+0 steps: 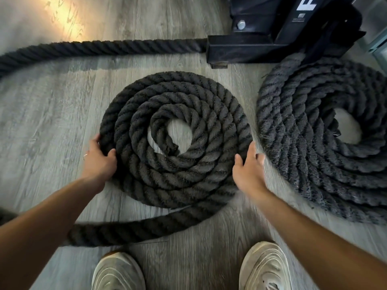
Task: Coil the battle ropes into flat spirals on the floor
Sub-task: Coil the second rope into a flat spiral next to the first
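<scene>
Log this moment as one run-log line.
left hand: gripping centre coil outer edge | right hand: open at its right edge | loose rope: uncoiled | second coil: right

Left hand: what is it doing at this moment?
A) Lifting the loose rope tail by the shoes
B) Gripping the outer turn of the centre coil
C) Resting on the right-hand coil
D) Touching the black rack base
B: the left hand curls over the outer turn at the left edge of the centre coil.

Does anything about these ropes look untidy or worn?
Mostly neat. The right coil shows frayed fibres along its left edge, and the middle coil has a ragged inner end lying askew in its centre hole.
</scene>
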{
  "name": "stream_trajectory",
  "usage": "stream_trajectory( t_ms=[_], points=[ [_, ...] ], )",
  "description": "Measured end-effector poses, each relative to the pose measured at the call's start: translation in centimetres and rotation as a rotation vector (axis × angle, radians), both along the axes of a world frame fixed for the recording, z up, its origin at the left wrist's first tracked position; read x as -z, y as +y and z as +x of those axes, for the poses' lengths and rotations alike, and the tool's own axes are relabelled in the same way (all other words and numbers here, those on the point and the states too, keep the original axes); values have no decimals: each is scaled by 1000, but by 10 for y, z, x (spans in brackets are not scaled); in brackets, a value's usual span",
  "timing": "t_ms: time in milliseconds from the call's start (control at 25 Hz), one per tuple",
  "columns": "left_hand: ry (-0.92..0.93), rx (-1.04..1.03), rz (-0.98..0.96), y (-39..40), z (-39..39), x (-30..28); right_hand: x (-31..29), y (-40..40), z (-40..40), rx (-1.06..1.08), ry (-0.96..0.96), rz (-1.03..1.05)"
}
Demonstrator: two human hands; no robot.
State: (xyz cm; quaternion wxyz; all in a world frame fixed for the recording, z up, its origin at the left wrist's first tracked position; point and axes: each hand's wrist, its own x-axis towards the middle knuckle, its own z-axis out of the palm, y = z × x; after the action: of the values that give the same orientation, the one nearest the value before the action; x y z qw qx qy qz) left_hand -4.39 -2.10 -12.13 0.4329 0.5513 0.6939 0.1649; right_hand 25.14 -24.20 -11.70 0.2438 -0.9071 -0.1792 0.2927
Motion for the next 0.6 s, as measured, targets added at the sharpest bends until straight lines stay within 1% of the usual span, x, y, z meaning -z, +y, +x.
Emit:
stream_trajectory(
  t_ms=[160,240,280,400,480,600],
  points=[
    [-89,-91,-98,-52,-5,-7,-21,39,53,-56,-11,-99],
    [-121,-118,-102,-75,-2,-11,-22,45,53,-31,-35,-77],
    [-147,-144,-107,-79,-2,-9,-20,43,45,18,-35,-44],
    [-181,-227,-86,-60,-2,-12,-11,7,2,170,-12,34],
    [-176,-234,-35,-28,-2,-11,-9,-26,-32,167,28,50],
    [-150,-137,-20,7,4,-13,-3,-57,-65,105,88,40]
  ],
)
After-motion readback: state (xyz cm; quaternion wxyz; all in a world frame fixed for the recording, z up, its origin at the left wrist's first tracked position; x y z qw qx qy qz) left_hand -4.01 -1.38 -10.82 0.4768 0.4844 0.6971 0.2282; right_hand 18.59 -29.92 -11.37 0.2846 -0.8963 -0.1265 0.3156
